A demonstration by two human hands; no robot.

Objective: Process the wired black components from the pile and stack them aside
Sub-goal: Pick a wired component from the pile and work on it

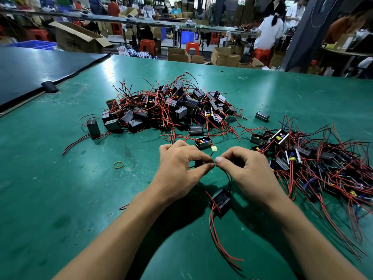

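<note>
Both forearms reach in from the lower edge, bare, wrists angled inward so the hands meet over the green table (60, 178). The left hand (179, 168) and the right hand (246, 170) are each curled, thumb and forefinger tips nearly touching each other, and both pinch the same thin black wire (229, 178). That wire loops down from the right hand to one black component (220, 201) between the wrists; two red leads trail from it toward the near edge. Whether it rests on the table or hangs is unclear.

Just beyond the fingertips lies one scrap of yellow tape (214, 148) and one open-topped component (203, 142). One yellow rubber band (118, 164) lies to the left of the left hand.

There are two heaps. The main pile (167, 110) sits at the table's middle, its tangled blocks too many to count. The looser side heap (312, 164) spreads to the right of the right hand. One lone block (262, 116) lies between them, and one upright block (93, 127) stands at the pile's left edge. One dark board (30, 71) covers the far left corner.
</note>
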